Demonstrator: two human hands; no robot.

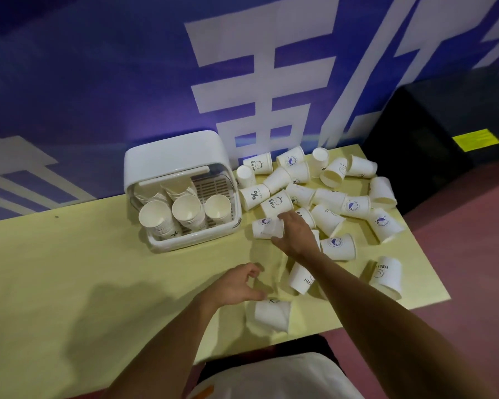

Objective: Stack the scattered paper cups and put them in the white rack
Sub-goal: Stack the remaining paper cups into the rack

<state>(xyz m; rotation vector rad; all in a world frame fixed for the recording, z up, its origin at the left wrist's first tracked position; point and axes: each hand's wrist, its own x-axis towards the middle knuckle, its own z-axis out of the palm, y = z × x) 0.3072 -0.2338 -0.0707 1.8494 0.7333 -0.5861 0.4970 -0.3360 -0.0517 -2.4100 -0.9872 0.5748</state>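
Our right hand spreads thumb and fingers across the end of a tipped cup just right of the white rack; we cannot tell whether it grips yet. Our left hand hovers loosely curled and empty, likely ready to receive cups for nesting. The rack, at the far edge of the bench, holds three nested stacks. Many loose cups crowd the far right corner.
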